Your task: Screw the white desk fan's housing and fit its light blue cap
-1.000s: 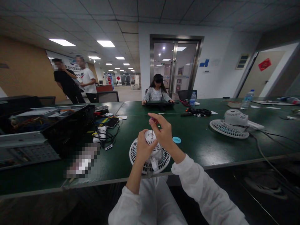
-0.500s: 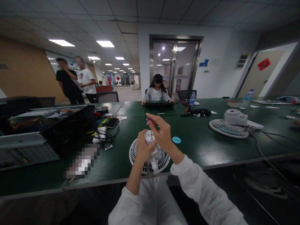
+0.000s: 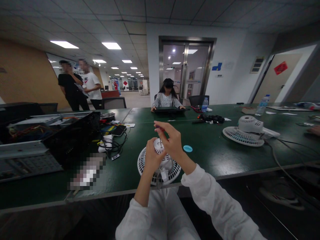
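A white electric fan (image 3: 143, 166) lies grille-down on the green table in front of me, its motor housing facing up. My left hand (image 3: 153, 156) is wrapped around the left side of the housing and steadies it. In my right hand (image 3: 171, 140) is a screwdriver (image 3: 161, 144), held upright between thumb and fingers. Its handle is mostly hidden by the fingers, while its thin shaft reaches down to the top of the housing. Whether the tip sits in a screw is too small to tell. Just right of the fan lies a light blue round cap (image 3: 187, 148).
An open computer case (image 3: 50, 140) with cables (image 3: 121, 143) stands at left. Another white fan (image 3: 245, 131) lies at right, its cord trailing over the table edge. Bottles (image 3: 263, 105) and black items (image 3: 212, 119) are farther back. A person (image 3: 168, 98) sits opposite; two people stand back left.
My right hand's fingers have shifted slightly around the screwdriver handle. The left hand keeps its hold on the fan, and the whole view has moved a little.
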{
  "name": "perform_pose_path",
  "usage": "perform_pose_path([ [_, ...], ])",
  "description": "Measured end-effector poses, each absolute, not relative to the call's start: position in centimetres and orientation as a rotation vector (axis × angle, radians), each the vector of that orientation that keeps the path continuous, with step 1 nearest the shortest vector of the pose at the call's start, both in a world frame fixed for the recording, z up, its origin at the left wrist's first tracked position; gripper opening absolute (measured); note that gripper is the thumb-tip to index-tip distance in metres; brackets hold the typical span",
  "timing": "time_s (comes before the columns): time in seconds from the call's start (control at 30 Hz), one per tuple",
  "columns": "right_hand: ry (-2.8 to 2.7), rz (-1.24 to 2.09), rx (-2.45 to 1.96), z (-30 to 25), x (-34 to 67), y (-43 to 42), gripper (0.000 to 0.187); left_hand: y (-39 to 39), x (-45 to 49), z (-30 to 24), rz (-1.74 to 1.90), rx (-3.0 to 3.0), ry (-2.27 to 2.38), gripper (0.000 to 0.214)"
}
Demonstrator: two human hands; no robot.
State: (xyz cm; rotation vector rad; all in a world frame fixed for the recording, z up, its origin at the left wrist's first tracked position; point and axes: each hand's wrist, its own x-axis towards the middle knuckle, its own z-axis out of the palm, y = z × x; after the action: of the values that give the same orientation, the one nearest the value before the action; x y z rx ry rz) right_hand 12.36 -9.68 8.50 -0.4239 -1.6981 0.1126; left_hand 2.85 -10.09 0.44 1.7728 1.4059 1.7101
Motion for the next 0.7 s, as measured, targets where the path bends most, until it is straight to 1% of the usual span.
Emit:
perform_pose_path([
  [0.2,-1.615,0.091,-0.467,8.20,12.31,-9.58,0.021,-10.27,2.94,0.61,1.714,1.767,1.419,0.050],
  [0.37,-1.644,0.148,-0.412,8.17,12.41,-9.68,0.025,-10.13,2.92,0.50,1.716,1.775,1.424,0.049],
  [0.7,-1.604,0.037,-0.458,8.19,12.50,-9.56,0.021,-10.04,2.95,0.34,1.738,1.776,1.425,0.048],
])
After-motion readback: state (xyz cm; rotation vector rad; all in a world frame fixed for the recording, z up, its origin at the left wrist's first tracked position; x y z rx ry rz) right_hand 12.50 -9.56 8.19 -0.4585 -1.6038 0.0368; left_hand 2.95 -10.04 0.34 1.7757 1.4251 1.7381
